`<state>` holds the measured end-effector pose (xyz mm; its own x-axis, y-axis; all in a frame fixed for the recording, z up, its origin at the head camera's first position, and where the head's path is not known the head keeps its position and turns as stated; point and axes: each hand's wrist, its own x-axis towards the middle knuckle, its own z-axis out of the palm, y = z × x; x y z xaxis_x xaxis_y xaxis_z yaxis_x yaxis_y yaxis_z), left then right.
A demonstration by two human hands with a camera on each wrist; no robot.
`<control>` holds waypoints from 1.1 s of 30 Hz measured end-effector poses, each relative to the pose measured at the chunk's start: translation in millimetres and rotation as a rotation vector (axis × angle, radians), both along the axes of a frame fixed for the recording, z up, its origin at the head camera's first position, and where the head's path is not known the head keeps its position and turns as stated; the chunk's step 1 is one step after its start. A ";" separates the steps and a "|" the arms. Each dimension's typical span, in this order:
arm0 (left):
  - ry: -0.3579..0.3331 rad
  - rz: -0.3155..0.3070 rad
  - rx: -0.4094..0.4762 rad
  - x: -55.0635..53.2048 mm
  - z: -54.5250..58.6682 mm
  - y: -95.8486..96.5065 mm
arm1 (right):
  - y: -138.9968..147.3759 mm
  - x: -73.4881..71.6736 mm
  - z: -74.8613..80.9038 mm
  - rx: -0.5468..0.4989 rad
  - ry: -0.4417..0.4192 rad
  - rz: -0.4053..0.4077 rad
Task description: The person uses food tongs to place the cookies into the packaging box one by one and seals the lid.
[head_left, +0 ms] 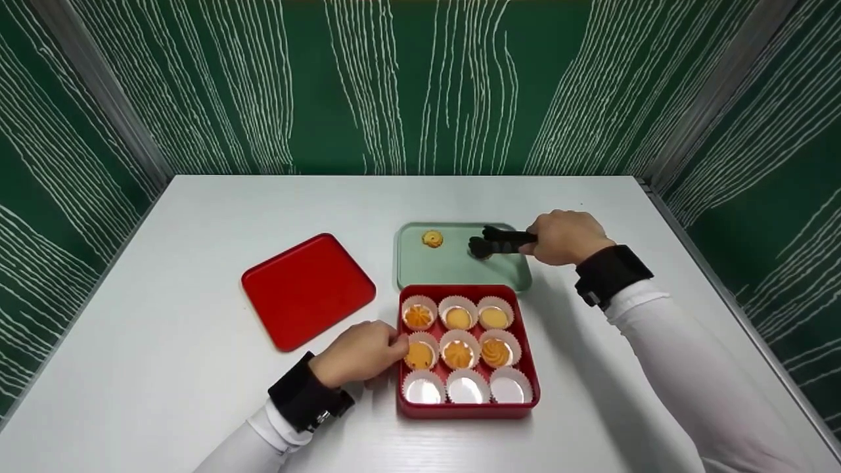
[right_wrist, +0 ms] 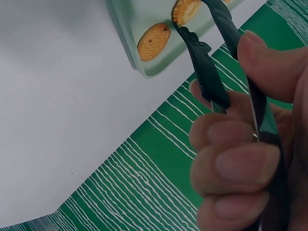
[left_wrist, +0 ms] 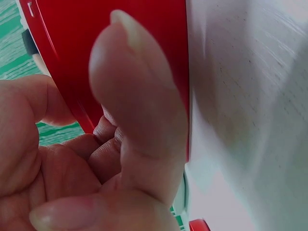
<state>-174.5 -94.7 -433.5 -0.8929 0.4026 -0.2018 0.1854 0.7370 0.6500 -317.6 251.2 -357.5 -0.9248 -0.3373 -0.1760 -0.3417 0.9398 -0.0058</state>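
My left hand (head_left: 368, 351) pinches the left wall of a red box (head_left: 468, 410); in the left wrist view a finger lies along the box's red outer side (left_wrist: 67, 29). White paper cups fill the box. Cookies such as a swirled one (head_left: 495, 353) sit in the back and middle rows, while the front-row cups (head_left: 467, 387) show bare bottoms. Over the green tray (head_left: 420, 269), my right hand (head_left: 568, 236) grips black tongs (head_left: 509, 242). Their tips meet a cookie (right_wrist: 186, 10), mostly hidden from above. A dark-specked cookie (right_wrist: 154, 42) lies near the tray's corner.
A yellow ring-shaped cookie (head_left: 432, 238) lies on the left part of the green tray. Left of the box, a red tray (head_left: 309, 289) rests at an angle on the white table (head_left: 164, 295). Green panels with white lines (head_left: 328, 85) stand behind and at both sides.
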 end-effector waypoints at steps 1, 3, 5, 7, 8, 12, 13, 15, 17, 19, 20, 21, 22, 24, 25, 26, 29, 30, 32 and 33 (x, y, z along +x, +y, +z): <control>0.001 -0.001 -0.001 0.1 0.1 0.1 | 0.4 0.6 1.1 -0.002 0.000 0.001; -0.001 -0.001 -0.001 0.5 0.5 0.1 | 0.9 2.1 3.2 -0.007 0.001 0.001; 0.002 -0.002 -0.001 0.7 0.7 0.1 | 1.2 4.0 5.3 -0.011 0.004 0.005; 0.007 -0.003 -0.002 0.8 0.8 0.1 | 1.4 5.7 7.2 -0.015 0.011 0.008; 0.010 -0.003 -0.003 0.9 0.7 0.0 | 1.4 6.9 8.1 -0.019 0.010 0.006; 0.010 0.001 -0.005 0.9 -0.1 -0.3 | 1.8 13.3 11.3 -0.047 0.012 -0.004; 0.011 0.001 -0.006 1.1 -0.2 -0.4 | 2.0 15.4 12.2 -0.058 0.015 -0.007; 0.010 0.002 -0.005 1.3 -0.3 -0.6 | 2.7 20.3 14.2 -0.077 0.028 -0.005; 0.011 0.001 -0.004 1.0 -0.5 -0.5 | 3.7 25.8 17.0 -0.090 0.043 -0.002; 0.016 -0.002 -0.001 0.8 -0.3 -0.6 | 4.5 32.4 20.8 -0.102 0.063 0.003; 0.017 -0.004 0.000 0.6 -0.2 -0.5 | 4.5 35.9 22.9 -0.108 0.071 0.005; 0.020 -0.008 0.000 0.5 -0.1 -0.5 | 4.5 39.5 25.2 -0.110 0.083 0.010; 0.022 -0.011 0.001 0.3 0.0 -0.5 | 4.4 43.2 27.4 -0.111 0.095 0.017; 0.026 -0.016 0.000 0.2 0.2 -0.7 | 3.3 51.2 32.7 -0.114 0.122 0.037; 0.027 -0.018 -0.001 0.2 0.1 -0.8 | 2.3 55.4 35.4 -0.114 0.136 0.049; 0.027 -0.019 -0.002 0.2 0.1 -0.8 | 1.3 59.7 37.8 -0.116 0.149 0.064; 0.026 -0.018 0.000 0.4 0.0 -0.8 | -2.3 74.9 45.5 -0.131 0.187 0.098; 0.026 -0.018 -0.001 0.3 -0.1 -0.6 | -3.4 80.5 47.6 -0.139 0.196 0.108; 0.031 -0.018 -0.002 0.2 0.2 -0.4 | -5.8 92.1 50.8 -0.157 0.215 0.127; 0.031 -0.019 -0.002 0.2 0.4 -0.3 | -7.1 98.2 52.2 -0.163 0.226 0.139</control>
<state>-174.3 -95.0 -433.1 -0.8911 0.4187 -0.1749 0.2192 0.7347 0.6420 -219.4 244.1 -305.3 -0.8775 -0.4701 0.0952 -0.4765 0.8770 -0.0618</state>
